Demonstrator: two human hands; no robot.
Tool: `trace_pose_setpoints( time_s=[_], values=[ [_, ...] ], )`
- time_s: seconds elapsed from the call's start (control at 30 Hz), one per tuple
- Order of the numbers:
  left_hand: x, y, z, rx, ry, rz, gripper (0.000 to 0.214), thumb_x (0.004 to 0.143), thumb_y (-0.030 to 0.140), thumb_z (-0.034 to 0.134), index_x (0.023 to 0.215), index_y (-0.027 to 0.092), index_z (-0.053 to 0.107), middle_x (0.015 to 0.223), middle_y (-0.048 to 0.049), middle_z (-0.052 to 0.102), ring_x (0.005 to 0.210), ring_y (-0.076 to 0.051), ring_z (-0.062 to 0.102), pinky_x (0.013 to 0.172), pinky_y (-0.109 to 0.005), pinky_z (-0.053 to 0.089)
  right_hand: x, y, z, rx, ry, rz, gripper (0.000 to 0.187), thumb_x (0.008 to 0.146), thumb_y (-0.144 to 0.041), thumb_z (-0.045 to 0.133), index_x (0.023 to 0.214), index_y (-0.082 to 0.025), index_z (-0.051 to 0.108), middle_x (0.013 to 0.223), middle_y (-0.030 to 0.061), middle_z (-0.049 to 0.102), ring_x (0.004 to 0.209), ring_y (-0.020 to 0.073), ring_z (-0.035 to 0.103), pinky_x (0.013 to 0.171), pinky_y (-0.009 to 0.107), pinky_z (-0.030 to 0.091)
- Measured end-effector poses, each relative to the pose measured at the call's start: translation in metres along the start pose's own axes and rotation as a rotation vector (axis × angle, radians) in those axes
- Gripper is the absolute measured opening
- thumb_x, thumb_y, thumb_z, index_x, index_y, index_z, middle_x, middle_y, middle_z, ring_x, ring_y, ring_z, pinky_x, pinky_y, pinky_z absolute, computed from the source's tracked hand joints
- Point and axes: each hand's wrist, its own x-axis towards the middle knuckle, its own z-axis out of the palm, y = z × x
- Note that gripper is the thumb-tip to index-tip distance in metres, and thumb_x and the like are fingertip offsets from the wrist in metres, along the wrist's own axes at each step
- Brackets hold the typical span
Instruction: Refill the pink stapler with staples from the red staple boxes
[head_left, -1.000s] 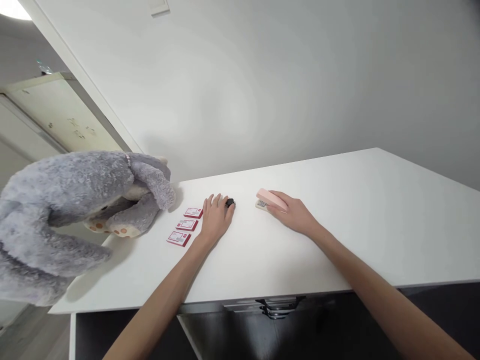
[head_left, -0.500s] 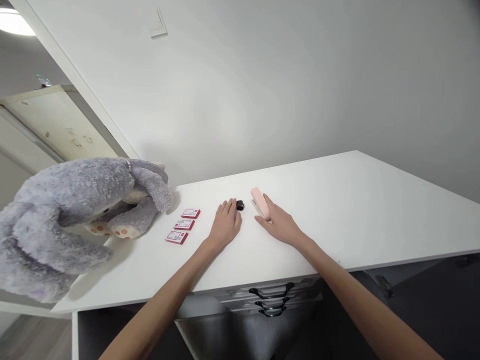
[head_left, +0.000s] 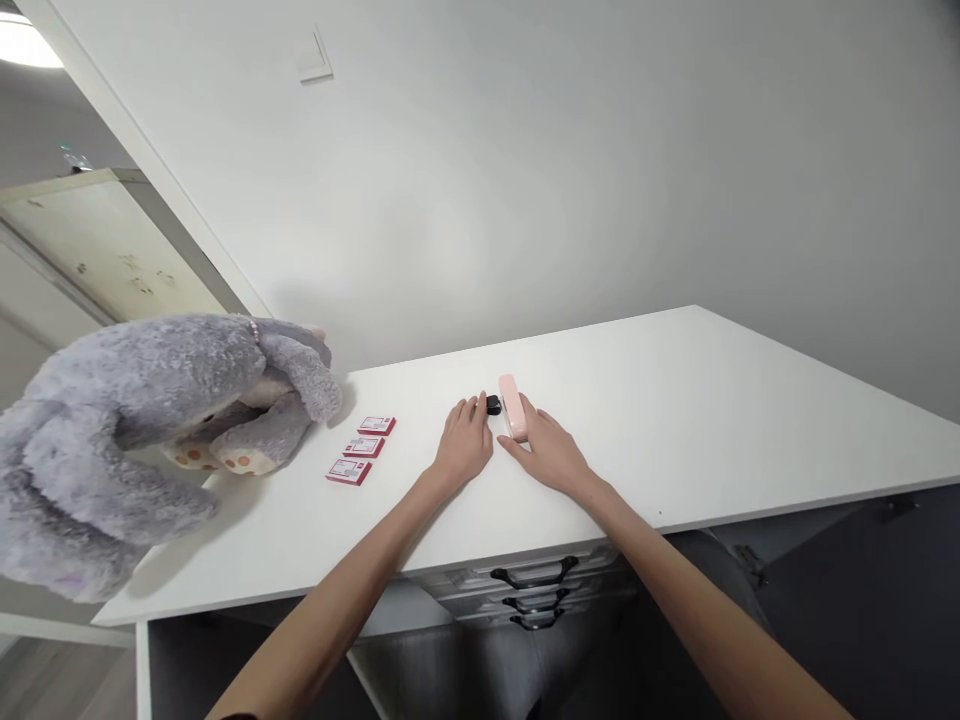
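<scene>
My left hand [head_left: 465, 440] rests on the white tabletop with its fingers together. Its fingertips grip a small black object [head_left: 493, 404], too small for me to name its kind. Right beside that lies a pink stapler [head_left: 512, 405], pointing away from me. My right hand [head_left: 551, 450] is wrapped round the near right side of the stapler, thumb on the left and fingers on the right. Only a narrow gap shows between the black object and the stapler. To the left, three red-and-white small boxes [head_left: 364, 447] lie in a slanting row.
A large grey plush toy [head_left: 172, 390] covers the left end of the white table [head_left: 712, 420]. A wall [head_left: 525, 180] runs behind the table. Below the front edge are drawers with black handles [head_left: 534, 574] and dark open cabinet space.
My left hand has moved right together with the black object, closer to the stapler. The stapler has turned a little more upright in view. The camera view has shifted slightly.
</scene>
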Motion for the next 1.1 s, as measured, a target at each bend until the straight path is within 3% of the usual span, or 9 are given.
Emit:
trace_pose_setpoints(
  time_s=[0.2, 0.4, 0.5, 0.57, 0.73, 0.83, 1.0, 1.1],
  values=[
    [-0.006, 0.004, -0.008, -0.001, 0.005, -0.027, 0.065, 0.105, 0.024, 0.032, 0.167, 0.006, 0.026, 0.167, -0.0256, 0.042, 0.159, -0.035, 0.038, 0.127, -0.060, 0.036, -0.004, 0.002, 0.003, -0.021, 0.000, 0.003, 0.082, 0.103, -0.054, 0.050, 0.169, -0.020, 0.016, 0.158, 0.0181, 0.058, 0.146, 0.0380, 0.052, 0.112, 0.052, 0.048],
    [-0.041, -0.021, -0.053, 0.214, 0.089, -0.039, 0.060, 0.104, 0.035, 0.046, 0.159, 0.014, 0.045, 0.169, -0.0215, 0.042, 0.165, -0.041, 0.023, 0.132, -0.067, 0.019, -0.023, 0.004, 0.007, -0.018, 0.033, -0.006, 0.093, 0.103, -0.059, 0.050, 0.172, -0.018, 0.004, 0.171, 0.0221, 0.039, 0.155, 0.0391, 0.043, 0.120, 0.057, 0.043],
    [-0.067, -0.045, -0.081, 0.371, 0.111, -0.153, 0.061, 0.103, 0.039, 0.049, 0.158, 0.014, 0.050, 0.171, -0.0237, 0.038, 0.165, -0.046, 0.018, 0.129, -0.075, 0.014, -0.036, 0.007, 0.012, -0.039, 0.059, -0.015, 0.096, 0.103, -0.062, 0.048, 0.173, -0.017, -0.001, 0.174, 0.0224, 0.034, 0.158, 0.0395, 0.038, 0.124, 0.059, 0.039],
    [-0.082, -0.059, -0.094, 0.442, 0.053, -0.260, 0.061, 0.104, 0.044, 0.046, 0.158, 0.017, 0.052, 0.173, -0.0220, 0.035, 0.164, -0.050, 0.017, 0.126, -0.079, 0.014, -0.041, 0.008, 0.014, -0.059, 0.081, -0.022, 0.096, 0.104, -0.063, 0.047, 0.173, -0.017, -0.002, 0.175, 0.0223, 0.031, 0.160, 0.0395, 0.036, 0.125, 0.061, 0.037],
    [-0.096, -0.070, -0.105, 0.439, -0.095, -0.452, 0.065, 0.107, 0.052, 0.038, 0.166, 0.028, 0.042, 0.174, -0.0180, 0.035, 0.156, -0.055, 0.032, 0.117, -0.084, 0.022, -0.042, 0.009, 0.015, -0.096, 0.094, -0.026, 0.093, 0.104, -0.059, 0.047, 0.173, -0.014, 0.003, 0.175, 0.0222, 0.030, 0.161, 0.0393, 0.034, 0.127, 0.060, 0.035],
    [-0.095, -0.065, -0.104, 0.383, -0.134, -0.394, 0.064, 0.108, 0.049, 0.037, 0.167, 0.027, 0.040, 0.174, -0.0156, 0.037, 0.156, -0.050, 0.037, 0.120, -0.079, 0.026, -0.042, 0.007, 0.012, -0.082, 0.087, 0.015, 0.089, 0.104, -0.057, 0.047, 0.172, -0.015, 0.008, 0.175, 0.0210, 0.032, 0.159, 0.0389, 0.037, 0.125, 0.059, 0.039],
    [-0.095, -0.047, -0.102, 0.184, -0.146, -0.068, 0.057, 0.110, 0.044, 0.038, 0.165, 0.029, 0.043, 0.174, -0.0107, 0.039, 0.160, -0.033, 0.037, 0.127, -0.059, 0.033, -0.044, 0.004, 0.008, -0.019, 0.101, 0.073, 0.085, 0.104, -0.053, 0.046, 0.172, -0.015, 0.011, 0.171, 0.0208, 0.040, 0.157, 0.0379, 0.041, 0.121, 0.057, 0.044],
    [-0.091, -0.031, -0.098, 0.093, -0.167, 0.063, 0.055, 0.111, 0.043, 0.040, 0.164, 0.031, 0.045, 0.175, -0.0081, 0.036, 0.161, -0.031, 0.036, 0.127, -0.055, 0.036, -0.044, 0.004, 0.007, -0.003, 0.114, 0.073, 0.084, 0.103, -0.050, 0.048, 0.172, -0.015, 0.014, 0.167, 0.0215, 0.045, 0.154, 0.0383, 0.045, 0.119, 0.057, 0.045]
  ],
)
